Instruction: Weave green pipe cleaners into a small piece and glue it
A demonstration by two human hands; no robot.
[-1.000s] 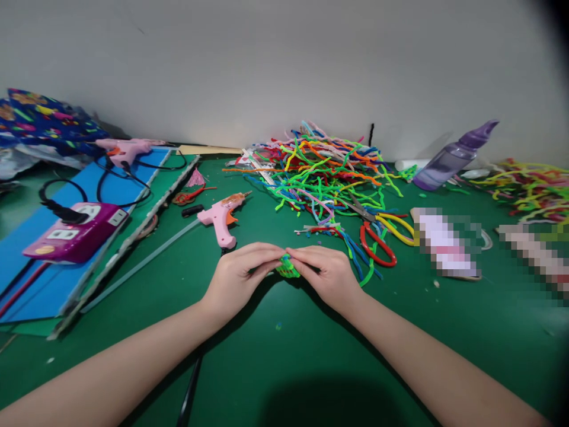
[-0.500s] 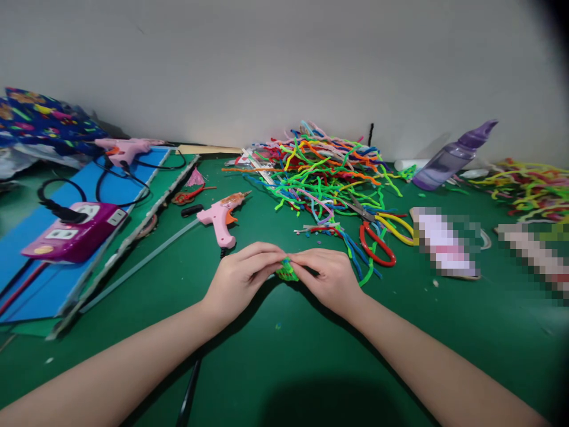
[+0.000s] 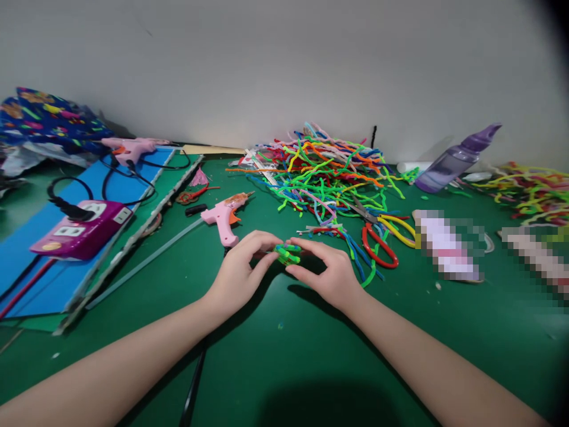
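Note:
A small bright green piece (image 3: pixel 288 254), seemingly bent pipe cleaner, is held between both hands above the green table (image 3: pixel 284 356). My left hand (image 3: pixel 244 270) pinches its left side with thumb and fingers. On the other side, the fingertips of my right hand (image 3: pixel 331 270) touch the piece's upper right, while the right thumb is spread a little below it. A pink glue gun (image 3: pixel 223 220) with a long glue stick lies just left of my left hand. Right of my right hand are scissors (image 3: pixel 377 244) with red and yellow handles.
Behind the hands is a pile of coloured pipe cleaners (image 3: pixel 324 172). A purple power strip (image 3: pixel 82 230) sits on a blue board at left, near a second pink glue gun (image 3: pixel 133 149). A purple bottle (image 3: pixel 456 160) leans at back right. A phone-like object (image 3: pixel 447 246) lies at right.
My right thumb has moved down and away from the fingertips. More of the green piece now shows between the hands. The view has shifted slightly.

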